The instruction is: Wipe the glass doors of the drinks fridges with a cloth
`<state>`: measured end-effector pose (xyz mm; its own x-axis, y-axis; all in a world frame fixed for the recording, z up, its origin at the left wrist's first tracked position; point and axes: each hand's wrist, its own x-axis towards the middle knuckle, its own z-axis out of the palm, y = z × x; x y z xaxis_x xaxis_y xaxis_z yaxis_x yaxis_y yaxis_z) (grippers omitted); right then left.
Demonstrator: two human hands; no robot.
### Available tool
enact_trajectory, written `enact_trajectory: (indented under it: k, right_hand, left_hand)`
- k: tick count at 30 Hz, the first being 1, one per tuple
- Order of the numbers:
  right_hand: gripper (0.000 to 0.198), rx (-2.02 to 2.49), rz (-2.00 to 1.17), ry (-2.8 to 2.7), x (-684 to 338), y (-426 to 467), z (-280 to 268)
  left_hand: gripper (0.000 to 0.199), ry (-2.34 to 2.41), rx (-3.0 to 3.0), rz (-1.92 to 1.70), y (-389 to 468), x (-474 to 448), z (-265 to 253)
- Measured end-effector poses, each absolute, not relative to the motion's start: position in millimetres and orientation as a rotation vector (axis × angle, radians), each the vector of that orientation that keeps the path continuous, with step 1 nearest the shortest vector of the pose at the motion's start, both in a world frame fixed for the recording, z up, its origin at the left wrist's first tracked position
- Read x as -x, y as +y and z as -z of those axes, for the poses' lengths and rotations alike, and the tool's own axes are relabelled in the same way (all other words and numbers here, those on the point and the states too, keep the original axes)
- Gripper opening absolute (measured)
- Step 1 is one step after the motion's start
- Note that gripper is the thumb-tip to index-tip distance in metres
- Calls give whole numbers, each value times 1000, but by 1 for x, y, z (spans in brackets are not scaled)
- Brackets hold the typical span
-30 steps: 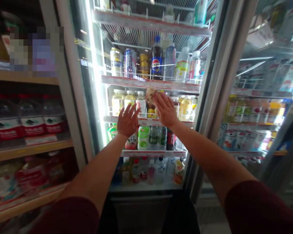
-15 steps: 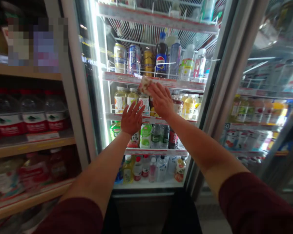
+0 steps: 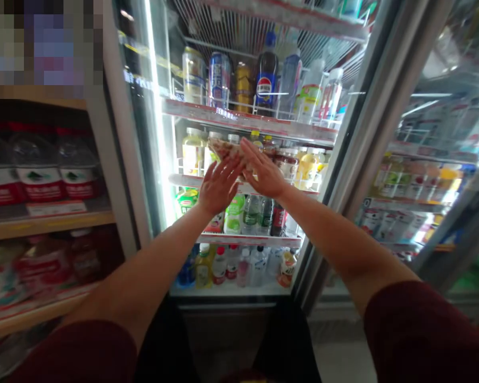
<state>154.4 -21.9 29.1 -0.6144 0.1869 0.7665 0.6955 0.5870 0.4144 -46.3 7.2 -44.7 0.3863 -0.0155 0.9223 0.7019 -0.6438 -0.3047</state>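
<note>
Well, head view as I watch: mottled cloth (image 3: pixel 220 147) bunched in front of shelved bottles (image 3: pixel 192 151), long axis roughly 10 to 4 o'clock. Right hand (image 3: pixel 265 173) laid at its 4 o'clock end, fingers straight, close together; cannot tell whether they pinch it. Left hand (image 3: pixel 219 187) wide, fingers slightly spread; cloth at its 12 to 1 o'clock, fingertips overlapping the lower edge. Neither hand clearly nearer.

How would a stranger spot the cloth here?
Find the bright fridge in the middle. In front of its shelves, the cloth shows at the left hand and right hand. Behind it stand bottles; it alone is crumpled, pale and blotched.
</note>
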Motion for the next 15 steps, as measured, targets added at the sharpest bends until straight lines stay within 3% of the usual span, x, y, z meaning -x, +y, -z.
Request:
enact_trajectory:
  k: [6, 10, 15]
  right_hand:
    - [60, 1127, 1120, -1778, -242, -40, -18]
    - [59, 1174, 1141, -1774, -261, -41, 0]
    - [60, 1151, 1089, -1754, -257, -38, 6]
  left_hand:
    - [46, -709, 1939, 1218, 0, 51, 24]
    - [40, -773, 1891, 1312, -2, 46, -2]
    - [52, -746, 2005, 1347, -7, 22, 23]
